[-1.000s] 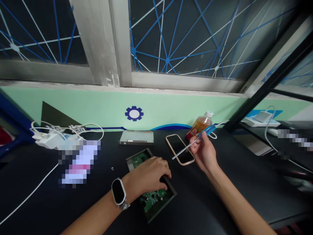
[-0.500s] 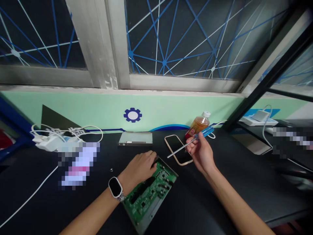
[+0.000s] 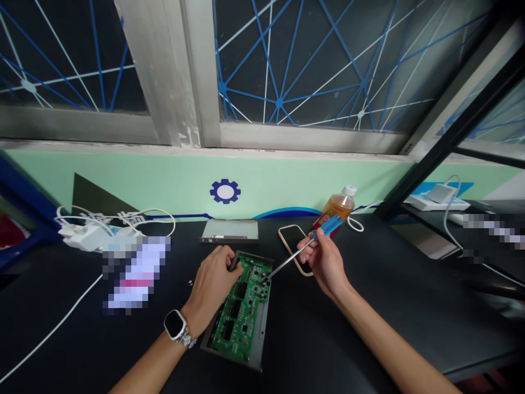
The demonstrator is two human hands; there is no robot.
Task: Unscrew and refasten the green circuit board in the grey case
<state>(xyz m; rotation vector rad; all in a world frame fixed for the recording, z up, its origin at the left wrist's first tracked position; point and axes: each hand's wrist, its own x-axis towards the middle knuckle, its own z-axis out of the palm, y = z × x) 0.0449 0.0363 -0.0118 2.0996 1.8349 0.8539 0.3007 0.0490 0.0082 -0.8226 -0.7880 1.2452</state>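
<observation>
A green circuit board [image 3: 241, 323] sits in a shallow metal casing [image 3: 259, 334] on the black table. My left hand [image 3: 216, 279], with a watch [image 3: 175, 325] on its wrist, grips the casing's far left edge, fingers outside and thumb over the rim. In my right hand [image 3: 326, 260] is a screwdriver [image 3: 290, 257] with a clear blue handle. Its tip points down and left over the far right part of the board; whether it touches cannot be made out. Small screws [image 3: 190, 283] lie left of my left hand.
Behind the casing lies a metal cover [image 3: 229, 230]. A phone [image 3: 293, 235] rests beside my right hand, with a drink bottle [image 3: 338, 205] behind it. White chargers and cables [image 3: 92, 235] crowd the left back. A black frame post [image 3: 426, 142] rises at right.
The casing has turned, its far end swinging left with my left hand. My right hand has moved left, bringing the screwdriver's tip from beyond the casing to over the board.
</observation>
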